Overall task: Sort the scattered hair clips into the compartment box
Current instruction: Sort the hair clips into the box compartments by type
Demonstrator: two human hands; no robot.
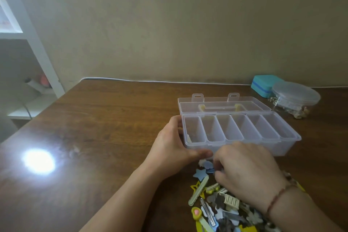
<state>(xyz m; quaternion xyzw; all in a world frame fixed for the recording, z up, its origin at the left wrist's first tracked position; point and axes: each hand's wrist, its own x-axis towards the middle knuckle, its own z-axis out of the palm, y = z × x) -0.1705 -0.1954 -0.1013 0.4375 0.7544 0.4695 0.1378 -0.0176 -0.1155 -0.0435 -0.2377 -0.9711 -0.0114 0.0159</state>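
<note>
A clear plastic compartment box (286, 148) stands on the brown table with its lid (224, 105) folded back. It has several long compartments side by side; the leftmost one holds a small pale clip (188, 138). My left hand (175, 147) grips the box's near left corner. My right hand (248, 171) hovers palm down over a pile of hair clips (224, 207) in front of the box. Its fingertips are curled on the blue clips (208, 166) at the pile's far end; whether it holds one is hidden. A blue star clip (200, 174) lies beside them.
A teal case (263, 85) and a round clear container (295, 98) with small items stand at the back right. A white shelf unit (33, 47) is left of the table. A bright light reflection (38, 160) sits on the wooden table (103, 118).
</note>
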